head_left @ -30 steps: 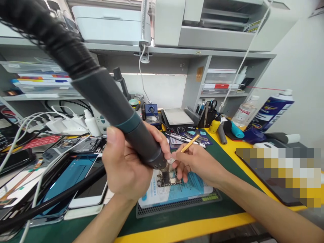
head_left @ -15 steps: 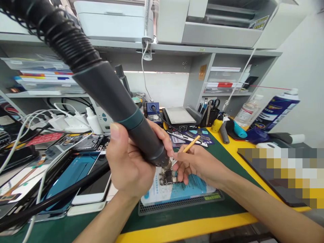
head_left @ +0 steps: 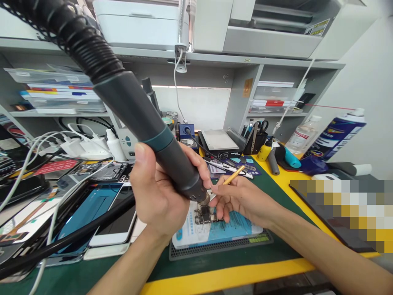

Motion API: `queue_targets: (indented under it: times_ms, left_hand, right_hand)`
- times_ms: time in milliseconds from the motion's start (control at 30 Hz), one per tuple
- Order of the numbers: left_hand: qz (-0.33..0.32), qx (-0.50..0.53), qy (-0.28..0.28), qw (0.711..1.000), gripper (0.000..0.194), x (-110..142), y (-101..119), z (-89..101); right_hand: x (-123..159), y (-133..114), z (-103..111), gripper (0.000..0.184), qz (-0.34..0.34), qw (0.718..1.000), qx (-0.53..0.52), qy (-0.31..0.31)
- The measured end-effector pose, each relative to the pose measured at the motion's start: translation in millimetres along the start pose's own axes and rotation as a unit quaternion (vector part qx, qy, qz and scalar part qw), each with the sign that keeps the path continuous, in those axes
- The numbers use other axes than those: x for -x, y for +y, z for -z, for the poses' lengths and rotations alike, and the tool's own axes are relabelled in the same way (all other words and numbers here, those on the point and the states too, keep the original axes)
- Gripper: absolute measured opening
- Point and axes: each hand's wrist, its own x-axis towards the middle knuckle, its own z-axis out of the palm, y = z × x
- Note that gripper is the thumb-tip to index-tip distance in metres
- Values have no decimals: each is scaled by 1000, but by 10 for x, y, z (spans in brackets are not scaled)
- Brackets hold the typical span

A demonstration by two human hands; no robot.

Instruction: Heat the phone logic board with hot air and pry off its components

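Note:
My left hand [head_left: 158, 200] is wrapped round the dark grey handle of a hot air gun [head_left: 132, 108], which slants down to the right. Its metal nozzle [head_left: 204, 200] sits just above a small phone circuit board [head_left: 205, 215]. In my right hand [head_left: 245, 197] is a slim gold-handled tool [head_left: 233, 175], pinched like a pen; its working tip is hidden behind the fingers. Those fingertips hover at the board's right side, close to the nozzle. Beneath the board lies a blue and white pad [head_left: 242, 227] on a dark perforated mat [head_left: 211, 250].
Phone screens and frames [head_left: 113, 231] fill the left side, with a black hose [head_left: 76, 233] and white cables crossing them. Behind the board stands a heating plate [head_left: 219, 141]. A spray can [head_left: 334, 135], a clear bottle [head_left: 303, 135] and a yellow bottle [head_left: 263, 151] stand at right.
The whole view has shifted slightly. The hot air gun's nozzle and both hands keep nearly the same place over the board, and both grips are unchanged.

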Motion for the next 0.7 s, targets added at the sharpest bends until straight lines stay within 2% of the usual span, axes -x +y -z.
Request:
queue_targets:
  times_ms: [700]
  left_hand:
    - [6,15,-5,1000,66,12,5,6]
  right_hand:
    - [-27,-5,33,19,-12,1000,-26,1]
